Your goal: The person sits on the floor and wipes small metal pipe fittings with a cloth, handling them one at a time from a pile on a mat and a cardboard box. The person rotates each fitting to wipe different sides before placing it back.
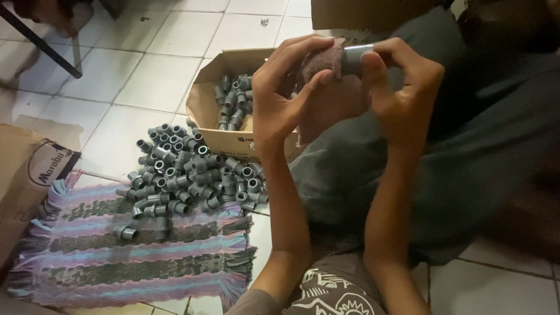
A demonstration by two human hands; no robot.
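My left hand (pixel 283 93) grips a small brownish cloth (pixel 324 60) pressed around one end of a grey plastic pipe fitting (pixel 356 57). My right hand (pixel 402 93) pinches the other end of that fitting between fingers and thumb. Both hands are raised above an open cardboard box (pixel 211 111) that holds several grey fittings (pixel 233 99). A big pile of the same grey fittings (pixel 186 175) lies on the floor and on the edge of a striped woven mat (pixel 134 256).
A flattened cardboard box (pixel 29 169) lies at the left. A dark table leg (pixel 41 41) crosses the tiled floor (pixel 146 76) at the top left. Dark grey fabric (pixel 466 146) covers the right side. Another cardboard piece (pixel 356 11) sits at the top.
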